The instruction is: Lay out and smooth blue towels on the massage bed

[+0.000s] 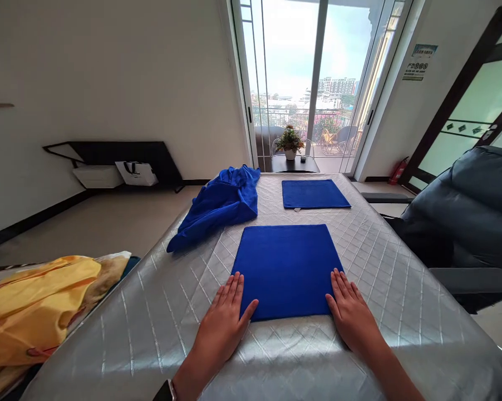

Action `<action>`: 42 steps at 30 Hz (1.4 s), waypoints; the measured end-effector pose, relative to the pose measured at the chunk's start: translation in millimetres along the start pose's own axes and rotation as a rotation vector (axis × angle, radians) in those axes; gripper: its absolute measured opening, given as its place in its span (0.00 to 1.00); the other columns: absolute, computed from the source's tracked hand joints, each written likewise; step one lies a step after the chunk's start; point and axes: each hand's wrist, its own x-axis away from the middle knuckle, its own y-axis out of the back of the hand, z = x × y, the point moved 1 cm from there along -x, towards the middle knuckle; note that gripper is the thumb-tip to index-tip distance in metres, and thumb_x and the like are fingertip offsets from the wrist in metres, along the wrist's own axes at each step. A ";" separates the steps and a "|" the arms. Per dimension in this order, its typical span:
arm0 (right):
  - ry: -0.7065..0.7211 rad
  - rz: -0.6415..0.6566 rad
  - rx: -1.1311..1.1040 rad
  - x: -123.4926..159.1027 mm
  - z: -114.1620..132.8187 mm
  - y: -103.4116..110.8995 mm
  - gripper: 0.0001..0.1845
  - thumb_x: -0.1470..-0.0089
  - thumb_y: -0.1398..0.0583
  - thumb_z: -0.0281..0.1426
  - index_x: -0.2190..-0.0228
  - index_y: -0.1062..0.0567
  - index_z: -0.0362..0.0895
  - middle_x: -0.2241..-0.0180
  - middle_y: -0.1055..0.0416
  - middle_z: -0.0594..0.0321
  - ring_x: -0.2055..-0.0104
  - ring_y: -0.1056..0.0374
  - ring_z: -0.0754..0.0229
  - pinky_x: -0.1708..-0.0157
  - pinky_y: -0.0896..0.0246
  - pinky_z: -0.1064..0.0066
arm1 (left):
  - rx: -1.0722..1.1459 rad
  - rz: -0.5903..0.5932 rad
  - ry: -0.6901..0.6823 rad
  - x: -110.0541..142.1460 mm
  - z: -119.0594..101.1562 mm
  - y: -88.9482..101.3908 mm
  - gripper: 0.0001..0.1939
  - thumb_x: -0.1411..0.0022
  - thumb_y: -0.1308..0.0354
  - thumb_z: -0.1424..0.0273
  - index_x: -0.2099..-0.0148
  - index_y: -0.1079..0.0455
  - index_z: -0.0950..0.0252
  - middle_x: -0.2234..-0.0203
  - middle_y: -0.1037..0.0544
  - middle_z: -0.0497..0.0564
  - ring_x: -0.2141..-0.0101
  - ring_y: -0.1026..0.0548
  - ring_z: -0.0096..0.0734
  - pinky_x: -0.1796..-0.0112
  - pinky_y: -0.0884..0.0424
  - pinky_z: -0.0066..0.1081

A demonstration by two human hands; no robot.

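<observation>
A blue cloth [288,267] lies flat and smooth, in a near-square shape, on the silver quilted cover [380,250]. My left hand [224,317] rests open on its near left edge, thumb and fingertips on the fabric. On the near right edge lies my right hand [349,306], also open, its fingers stretched out. Neither hand grips anything. Beyond this cloth is a second flat blue cloth [315,194] with a small white tag at its near edge. A crumpled heap of blue cloth [224,203] sits at the far left of the cover.
Yellow and tan bedding [46,301] is piled at the left. A dark office chair [463,211] stands close on the right. Past the far edge, a small table [295,165] holds a potted plant [290,142] before the glass sliding door [318,72].
</observation>
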 end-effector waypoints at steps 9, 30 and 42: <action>0.004 -0.015 0.012 -0.8 -1.5 -3.4 0.37 0.30 0.62 0.44 0.28 0.52 0.38 0.26 0.62 0.60 0.24 0.66 0.56 0.27 0.66 0.56 | 0.087 0.056 -0.242 -47.7 -98.4 23.3 0.41 0.27 0.66 0.46 0.26 0.49 0.70 0.29 0.43 0.60 0.29 0.45 0.42 0.32 0.44 0.46; 0.002 -0.011 -0.015 0.2 -1.3 -2.9 0.36 0.29 0.63 0.42 0.28 0.51 0.36 0.26 0.62 0.59 0.24 0.65 0.56 0.27 0.65 0.54 | 0.032 0.096 -0.056 -58.4 -23.8 13.7 0.43 0.27 0.69 0.44 0.25 0.52 0.71 0.27 0.50 0.61 0.28 0.52 0.44 0.30 0.49 0.48; 0.091 -0.066 0.026 -19.2 -20.8 -0.9 0.37 0.30 0.63 0.44 0.29 0.48 0.36 0.27 0.57 0.55 0.25 0.62 0.55 0.28 0.60 0.53 | 0.054 -0.009 0.010 -44.5 3.5 1.5 0.45 0.28 0.66 0.43 0.25 0.53 0.74 0.27 0.50 0.63 0.28 0.50 0.43 0.30 0.49 0.46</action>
